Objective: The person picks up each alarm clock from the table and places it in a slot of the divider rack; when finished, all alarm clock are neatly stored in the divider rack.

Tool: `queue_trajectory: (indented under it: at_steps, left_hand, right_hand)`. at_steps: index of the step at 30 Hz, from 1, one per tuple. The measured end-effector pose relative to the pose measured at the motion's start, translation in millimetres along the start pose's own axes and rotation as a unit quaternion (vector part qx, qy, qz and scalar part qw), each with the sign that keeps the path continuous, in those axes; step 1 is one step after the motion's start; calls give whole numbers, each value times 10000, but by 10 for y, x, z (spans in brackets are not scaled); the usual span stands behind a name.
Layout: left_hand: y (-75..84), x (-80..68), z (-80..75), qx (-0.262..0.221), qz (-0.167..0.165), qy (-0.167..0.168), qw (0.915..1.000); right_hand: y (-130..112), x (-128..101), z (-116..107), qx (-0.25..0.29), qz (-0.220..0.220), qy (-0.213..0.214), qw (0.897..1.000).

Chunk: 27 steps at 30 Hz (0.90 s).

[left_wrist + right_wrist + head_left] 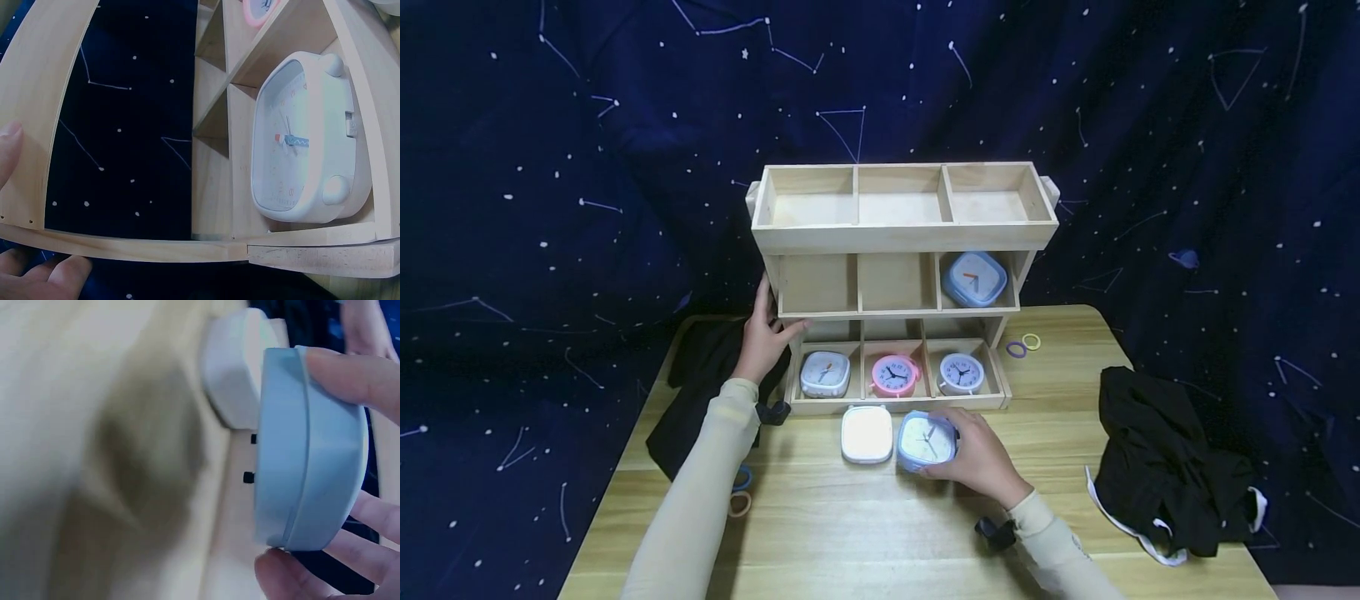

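Head view: Right hand (981,461) curled round blue clock (927,440), just above or on counter (865,533) directly before shelf (898,233); contact with counter not determinable. White clock (867,434) face down, touching blue clock on its left. Left hand (765,333) pressed against left wall of shelf, thumb hooked on middle ledge, bracing. Bottom row full: grey clock (824,373), pink clock (893,375), round white clock (961,372). Middle row: second blue clock (974,278) in right compartment, left and centre vacant. Top row vacant. Black cloth (1165,467) at right, rings (1024,345) near shelf.

Left wrist view: Fingers (47,278) under shelf edge, thumb (7,147) on side wall (37,100). Grey clock (306,140) standing in its compartment.

Right wrist view: Fingers (356,378) and thumb pinching rim of blue clock (309,450), clock on edge; white clock (234,365) just behind.

Step judged: pickup of blue clock for stowing. Next move likely requires lift, face kept forward, entry into a vacant middle compartment, shelf held steady.
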<state>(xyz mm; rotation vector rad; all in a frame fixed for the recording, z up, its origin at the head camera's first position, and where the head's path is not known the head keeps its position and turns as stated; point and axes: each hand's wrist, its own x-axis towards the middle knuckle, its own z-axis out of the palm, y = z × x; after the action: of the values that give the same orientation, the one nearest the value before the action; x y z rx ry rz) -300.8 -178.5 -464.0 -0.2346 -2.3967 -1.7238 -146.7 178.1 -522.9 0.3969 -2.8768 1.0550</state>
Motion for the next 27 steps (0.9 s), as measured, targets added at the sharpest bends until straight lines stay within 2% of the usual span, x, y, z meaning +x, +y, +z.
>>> queue_trajectory:
  at_steps: [5, 9, 13, 17, 20, 27]
  left_hand:
    - [181, -68, -7, -43, -32, -50, 10000]
    - [81, -27, 2, -30, -28, -13, 10000]
    - [-88, 36, 11, -10, 27, 48, 10000]
    - [-146, 50, -1, -37, 129, 79, 9999]
    - [-149, 48, -9, -41, 205, 98, 9997]
    - [-154, 43, -10, -35, 235, 78, 9997]
  right_hand:
    - [-152, 130, -230, 693, -124, 308, 9970]
    - [-303, 308, -366, 1218, -425, 838, 9881]
    - [-458, 559, -457, 1356, -920, 1619, 9731]
    - [-610, 850, -539, 1234, -1269, 2272, 9576]
    - [-679, 1073, -566, 981, -1409, 2565, 9512]
    - [-719, 1508, -506, 252, -1169, 2897, 9496]
